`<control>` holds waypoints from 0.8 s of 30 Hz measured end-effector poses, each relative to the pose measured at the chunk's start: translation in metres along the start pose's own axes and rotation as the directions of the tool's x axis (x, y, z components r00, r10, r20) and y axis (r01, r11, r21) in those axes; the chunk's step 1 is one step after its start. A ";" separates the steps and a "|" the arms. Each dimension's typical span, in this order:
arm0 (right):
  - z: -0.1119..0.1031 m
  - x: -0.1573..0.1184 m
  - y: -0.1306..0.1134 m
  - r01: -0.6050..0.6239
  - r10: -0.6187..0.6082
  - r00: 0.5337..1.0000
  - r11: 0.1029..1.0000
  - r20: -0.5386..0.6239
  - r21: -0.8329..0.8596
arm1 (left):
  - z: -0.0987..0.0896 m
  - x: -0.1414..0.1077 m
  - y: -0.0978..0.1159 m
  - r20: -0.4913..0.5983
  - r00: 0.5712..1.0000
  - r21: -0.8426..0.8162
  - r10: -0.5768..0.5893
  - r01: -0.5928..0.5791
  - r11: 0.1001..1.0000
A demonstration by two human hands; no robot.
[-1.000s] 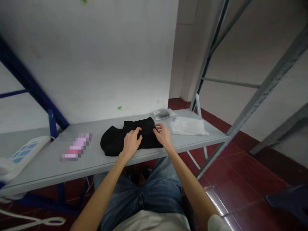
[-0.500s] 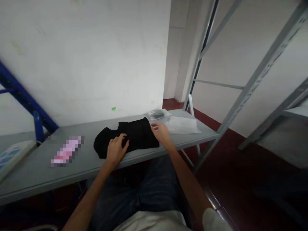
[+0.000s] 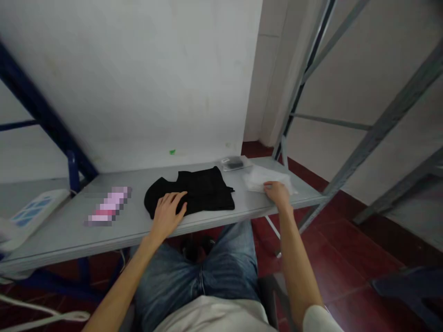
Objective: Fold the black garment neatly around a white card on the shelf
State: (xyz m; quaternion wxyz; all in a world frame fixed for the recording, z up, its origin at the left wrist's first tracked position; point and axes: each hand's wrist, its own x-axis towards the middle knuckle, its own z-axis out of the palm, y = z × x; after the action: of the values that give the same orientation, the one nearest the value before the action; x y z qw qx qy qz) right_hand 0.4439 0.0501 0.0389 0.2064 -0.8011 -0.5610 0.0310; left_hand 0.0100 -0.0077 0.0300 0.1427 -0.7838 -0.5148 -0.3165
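Note:
A black fabric item (image 3: 204, 189) lies flat on the grey tabletop, with a notch in its far edge and a small tab sticking out at its right end. My left hand (image 3: 169, 212) rests on its near left part, fingers spread and holding nothing. Over to the right, my right hand (image 3: 278, 193) pinches the near edge of a clear, whitish plastic bag (image 3: 265, 176), which lies among what look like several thin layers. Behind, close to the wall, is a clear packet (image 3: 236, 163) with something dark inside.
A blurred-out pink and purple object (image 3: 112, 205) lies left on the grey table (image 3: 131, 233). A white power strip (image 3: 38, 214) with blue patches is at the far left. Blue metal struts (image 3: 48, 110) stand left, and a grey metal frame (image 3: 367, 133) rises right.
My right hand has left the black fabric's right end and moved right onto the plastic bag. My left hand stays on the fabric. The view has shifted slightly.

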 end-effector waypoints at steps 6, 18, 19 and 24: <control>-0.020 -0.006 -0.021 0.004 0.030 0.972 0.990 -0.233 0.144 | 0.000 -0.002 0.007 -0.033 0.999 -0.043 -0.014 0.012 0.999; 0.013 -0.129 -0.194 0.884 -0.791 0.459 0.452 -0.404 0.118 | -0.030 0.009 0.014 -0.228 0.969 -0.068 -0.097 0.084 0.994; 0.017 -0.131 -0.196 0.890 -0.806 0.450 0.439 -0.386 0.121 | -0.034 0.009 0.013 -0.183 0.981 -0.019 -0.065 0.063 0.998; 0.013 -0.112 -0.176 0.850 -0.759 0.519 0.505 -0.394 0.148 | -0.041 0.009 -0.005 -0.061 0.995 0.095 -0.083 0.088 0.992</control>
State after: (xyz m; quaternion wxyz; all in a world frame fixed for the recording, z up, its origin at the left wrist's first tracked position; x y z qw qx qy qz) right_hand 0.2428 0.0026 0.0712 0.4009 -0.3929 -0.8226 -0.0911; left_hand -0.0062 -0.0219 0.0662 0.1816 -0.7438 -0.5585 -0.3192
